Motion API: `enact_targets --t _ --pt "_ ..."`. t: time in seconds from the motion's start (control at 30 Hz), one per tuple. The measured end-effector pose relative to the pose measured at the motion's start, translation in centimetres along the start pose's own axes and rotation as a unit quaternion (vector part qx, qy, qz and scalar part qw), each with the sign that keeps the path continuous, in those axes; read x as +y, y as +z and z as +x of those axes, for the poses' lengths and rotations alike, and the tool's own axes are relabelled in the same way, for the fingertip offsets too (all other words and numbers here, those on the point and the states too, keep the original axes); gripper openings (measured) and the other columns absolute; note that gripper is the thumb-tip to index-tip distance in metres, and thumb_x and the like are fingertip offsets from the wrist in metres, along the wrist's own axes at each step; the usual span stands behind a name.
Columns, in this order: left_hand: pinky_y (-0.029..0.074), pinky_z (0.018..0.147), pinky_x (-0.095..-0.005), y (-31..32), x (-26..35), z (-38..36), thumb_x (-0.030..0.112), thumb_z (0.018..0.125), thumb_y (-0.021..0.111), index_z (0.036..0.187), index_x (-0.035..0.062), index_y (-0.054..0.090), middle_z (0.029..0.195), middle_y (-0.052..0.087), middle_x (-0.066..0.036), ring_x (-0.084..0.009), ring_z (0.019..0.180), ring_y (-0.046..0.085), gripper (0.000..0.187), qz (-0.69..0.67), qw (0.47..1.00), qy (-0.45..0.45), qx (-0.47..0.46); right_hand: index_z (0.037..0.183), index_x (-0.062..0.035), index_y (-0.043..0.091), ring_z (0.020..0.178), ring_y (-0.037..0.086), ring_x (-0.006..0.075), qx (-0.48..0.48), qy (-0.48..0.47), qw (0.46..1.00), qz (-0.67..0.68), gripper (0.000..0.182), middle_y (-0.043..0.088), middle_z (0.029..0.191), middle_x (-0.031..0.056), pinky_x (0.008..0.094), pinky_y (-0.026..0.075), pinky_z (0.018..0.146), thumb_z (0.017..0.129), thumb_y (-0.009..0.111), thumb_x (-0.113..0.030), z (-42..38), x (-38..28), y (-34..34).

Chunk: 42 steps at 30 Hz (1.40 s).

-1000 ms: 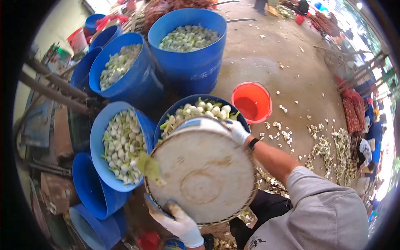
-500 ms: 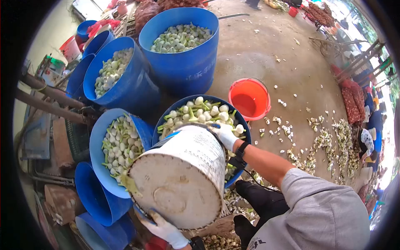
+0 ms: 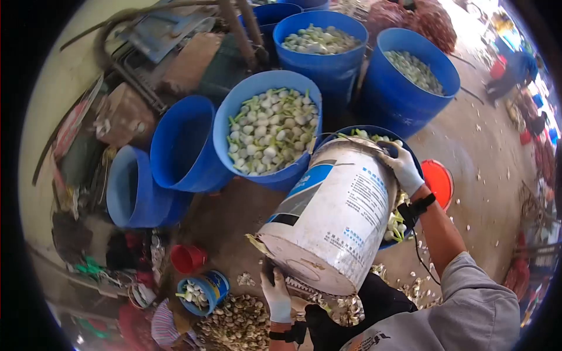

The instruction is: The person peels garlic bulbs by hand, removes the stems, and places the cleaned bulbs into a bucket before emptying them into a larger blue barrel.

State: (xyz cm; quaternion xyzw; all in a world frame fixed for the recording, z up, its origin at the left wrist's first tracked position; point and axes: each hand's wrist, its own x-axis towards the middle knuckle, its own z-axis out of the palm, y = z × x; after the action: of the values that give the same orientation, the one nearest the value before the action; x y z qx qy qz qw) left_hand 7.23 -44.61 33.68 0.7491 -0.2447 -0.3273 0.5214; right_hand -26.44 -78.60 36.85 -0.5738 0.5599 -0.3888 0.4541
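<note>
While tipped steeply, a white bucket lies with its long axis running from its base at 7 o'clock up to its mouth at 1 o'clock, over a blue barrel of cut bulbs. The right hand, gloved, clamps the bucket's rim; the left hand, also gloved, grips the base edge. The hands are well apart. Just beside the bucket at 10 o'clock stands a full barrel, touching its neighbour. Two empty barrels sit at 9 o'clock. An orange pail lies at 3 o'clock. Bare floor opens at 2 o'clock. A small can and a heap of bulbs crowd 7 o'clock.
</note>
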Motion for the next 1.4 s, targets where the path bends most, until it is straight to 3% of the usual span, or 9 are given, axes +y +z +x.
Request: enact_targets --t 0.27,0.53,0.6,0.73,0.97,1.23,1.3,1.33,1.4 --pt "0.05 0.105 -0.0384 -10.9 -10.2 -4.1 0.038 0.111 0.052 0.145 -0.0091 0.048 0.135 0.063 -0.016 -0.0243 0.121 0.062 0.058 -0.244 0.965 -0.098 0.022 0.136 0.0003 0.064 0.116 0.064 0.0178 -0.098 -0.133 0.982 -0.088 0.056 0.07 0.127 0.0159 0.0335 0.049 0.104 0.087 0.082 -0.019 -8.9 -16.5 10.1" --pt "0.047 0.113 -0.0443 -19.6 -13.1 -6.8 0.044 0.111 0.047 0.146 0.0012 0.054 0.144 0.062 -0.013 -0.0282 0.131 0.06 0.056 -0.572 0.777 -0.255 0.069 0.145 -0.0025 0.057 0.125 0.061 0.0248 -0.259 -0.251 0.921 -0.15 0.078 0.065 0.134 0.0152 0.0369 0.046 0.109 0.072 0.082 -0.016 -17.4 -31.1 26.2" --pt "0.057 0.087 -0.0364 -22.6 -14.3 -9.9 0.034 0.108 0.058 0.128 0.0042 0.065 0.116 0.074 -0.009 -0.0203 0.1 0.071 0.037 -0.397 0.861 -0.244 0.203 0.143 -0.0035 0.058 0.119 0.062 0.0334 -0.32 -0.359 0.838 -0.259 0.082 0.063 0.126 0.0178 0.0404 0.048 0.105 0.067 0.082 -0.019 -19.2 -31.8 30.0" --pt "0.057 0.071 -0.03 -28.6 -10.5 -15.6 0.026 0.103 0.068 0.116 0.0049 0.068 0.096 0.075 -0.003 -0.0115 0.078 0.069 0.024 -0.336 0.821 -0.26 0.381 0.146 -0.0115 0.055 0.109 0.058 0.0385 -0.436 -0.561 0.653 -0.262 0.079 0.06 0.115 0.0186 0.0483 0.045 0.097 0.072 0.078 -0.03 -26.6 -28.9 39.1" --pt "0.061 0.072 -0.0332 -37.5 -2.5 -21.8 0.036 0.105 0.067 0.115 -0.0037 0.065 0.102 0.072 -0.014 -0.0203 0.086 0.071 0.041 -0.497 0.731 -0.203 0.422 0.134 -0.0173 0.065 0.085 0.062 0.0203 -0.559 -0.734 0.334 -0.192 0.043 0.059 0.09 0.0017 0.0391 0.046 0.075 0.093 0.057 -0.026 -45.6 -24.0 52.8" --pt "0.061 0.09 -0.0476 -32.3 -17.4 -30.2 0.044 0.1 0.065 0.123 -0.0051 0.062 0.112 0.072 -0.021 -0.0345 0.101 0.072 0.055 -0.626 0.536 -0.243 0.511 0.13 -0.0177 0.066 0.081 0.063 0.02 -0.678 -0.73 0.08 -0.027 0.037 0.058 0.088 0.002 0.038 0.049 0.076 0.096 0.055 -0.027 -58.9 -13.2 56.9" --pt "0.059 0.097 -0.0511 -29.0 -21.8 -31.6 0.025 0.101 0.056 0.132 -0.0024 0.057 0.127 0.068 -0.022 -0.0357 0.112 0.07 0.042 -0.526 0.628 -0.222 0.528 0.125 -0.0154 0.066 0.082 0.063 0.0201 -0.704 -0.71 0.01 0.01 0.034 0.059 0.089 0.0028 0.0384 0.05 0.079 0.094 0.056 -0.025 -60.8 -10.3 58.4" --pt "0.057 0.101 -0.053 -27.4 -23.7 -32.0 0.021 0.101 0.054 0.135 -0.0003 0.056 0.131 0.066 -0.022 -0.0368 0.117 0.067 0.04 -0.704 0.428 -0.177 0.538 0.125 -0.0141 0.066 0.092 0.065 0.0235 -0.742 -0.67 0.005 0.038 0.035 0.063 0.099 0.0063 0.0403 0.05 0.086 0.093 0.061 -0.027 -61.2 -8.7 58.7" --pt "0.055 0.104 -0.0544 -23.1 -26.5 -33.1 0.02 0.1 0.054 0.132 -0.0007 0.058 0.129 0.067 -0.023 -0.0398 0.118 0.066 0.038 -0.716 0.357 -0.158 0.579 0.126 -0.0128 0.065 0.105 0.064 0.0273 -0.775 -0.63 0.022 0.046 0.036 0.064 0.113 0.01 0.0423 0.048 0.094 0.093 0.064 -0.027 -62.1 -6.9 59.9"
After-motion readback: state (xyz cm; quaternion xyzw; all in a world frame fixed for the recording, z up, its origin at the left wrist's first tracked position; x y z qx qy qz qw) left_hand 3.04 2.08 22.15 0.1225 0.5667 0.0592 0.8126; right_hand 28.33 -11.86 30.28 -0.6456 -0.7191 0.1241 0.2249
